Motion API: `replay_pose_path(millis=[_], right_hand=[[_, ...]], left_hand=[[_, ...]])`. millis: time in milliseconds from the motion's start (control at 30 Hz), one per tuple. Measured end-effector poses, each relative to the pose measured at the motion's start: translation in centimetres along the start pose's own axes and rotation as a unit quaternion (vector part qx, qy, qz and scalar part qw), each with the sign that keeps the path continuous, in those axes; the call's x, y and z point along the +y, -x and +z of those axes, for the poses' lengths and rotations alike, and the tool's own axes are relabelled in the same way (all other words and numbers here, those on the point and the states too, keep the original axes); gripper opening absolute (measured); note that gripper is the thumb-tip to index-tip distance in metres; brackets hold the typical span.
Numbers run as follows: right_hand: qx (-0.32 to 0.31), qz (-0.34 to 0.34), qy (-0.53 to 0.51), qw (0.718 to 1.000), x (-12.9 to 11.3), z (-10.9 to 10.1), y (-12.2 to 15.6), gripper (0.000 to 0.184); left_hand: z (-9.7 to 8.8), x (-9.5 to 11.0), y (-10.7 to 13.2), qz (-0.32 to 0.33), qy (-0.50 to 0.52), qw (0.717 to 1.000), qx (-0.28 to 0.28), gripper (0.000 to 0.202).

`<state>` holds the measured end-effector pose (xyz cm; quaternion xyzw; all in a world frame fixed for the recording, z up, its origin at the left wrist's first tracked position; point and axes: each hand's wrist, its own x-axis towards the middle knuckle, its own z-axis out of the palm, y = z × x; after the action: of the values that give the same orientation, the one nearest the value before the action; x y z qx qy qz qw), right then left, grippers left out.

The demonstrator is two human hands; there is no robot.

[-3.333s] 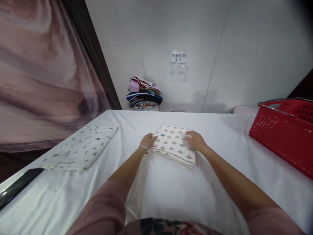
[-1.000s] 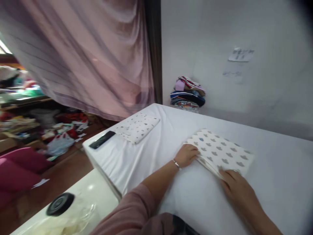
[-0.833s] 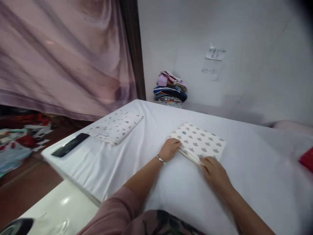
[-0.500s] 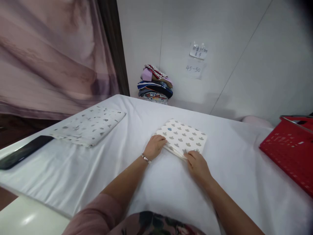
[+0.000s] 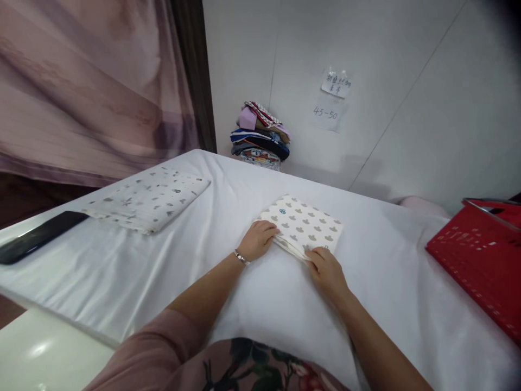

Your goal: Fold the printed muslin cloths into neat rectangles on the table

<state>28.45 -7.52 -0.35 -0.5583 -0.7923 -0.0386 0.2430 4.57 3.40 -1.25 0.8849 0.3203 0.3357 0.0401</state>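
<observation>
A folded white cloth (image 5: 303, 222) with a grey cloud-like print and a small blue motif lies on the white-covered table (image 5: 260, 304) in front of me. My left hand (image 5: 258, 240) grips its near left corner, thumb and fingers closed on the edge. At the near right corner, my right hand (image 5: 325, 270) pinches the folded layers. Between the hands, the near edge shows several layers, slightly apart. Farther left rests another folded white cloth (image 5: 150, 201) with a scattered grey print, touched by neither hand.
A black phone-like slab (image 5: 40, 236) lies at the table's left edge. On the right stands a red plastic basket (image 5: 476, 255). Behind the table, a stack of folded fabrics (image 5: 260, 136) rises against the wall, near handwritten paper signs (image 5: 328, 111). A pink curtain (image 5: 89, 92) hangs at left.
Both hands keep hold of the cloth's near corners, and the cloth stays nearly in place. The view has shifted slightly.
</observation>
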Motion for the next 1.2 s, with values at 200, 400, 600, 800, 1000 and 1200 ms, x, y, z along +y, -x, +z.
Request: replay_pose_path(millis=[200,400,600,800,1000,1200], right_hand=[[-0.003,0.012,0.002,1.0,-0.4,-0.2,-0.1,0.027],[-0.015,0.0,0.056,0.998,-1.1,0.1,-0.3,0.041],[-0.013,-0.006,0.075,0.997,-0.7,0.6,-0.4,0.036],[0.018,-0.024,0.058,0.998,-0.3,1.0,-0.4,0.032],[0.039,-0.029,0.04,0.998,-0.5,1.1,-0.3,0.032],[0.009,-0.014,0.085,0.996,-0.8,1.0,-0.4,0.035]], left_hand=[[0.1,0.0,-0.1,-0.001,-0.003,1.0,0.018,0.026],[-0.3,0.4,0.2,-0.002,-0.01,1.0,-0.006,0.042],[-0.2,0.1,0.2,-0.017,-0.026,0.999,-0.021,0.039],[0.1,-0.2,-0.1,-0.028,-0.027,0.999,-0.015,0.024],[0.1,0.1,-0.2,-0.038,-0.023,0.999,-0.007,0.022],[-0.1,-0.1,0.2,-0.02,-0.014,0.999,-0.025,0.046]])
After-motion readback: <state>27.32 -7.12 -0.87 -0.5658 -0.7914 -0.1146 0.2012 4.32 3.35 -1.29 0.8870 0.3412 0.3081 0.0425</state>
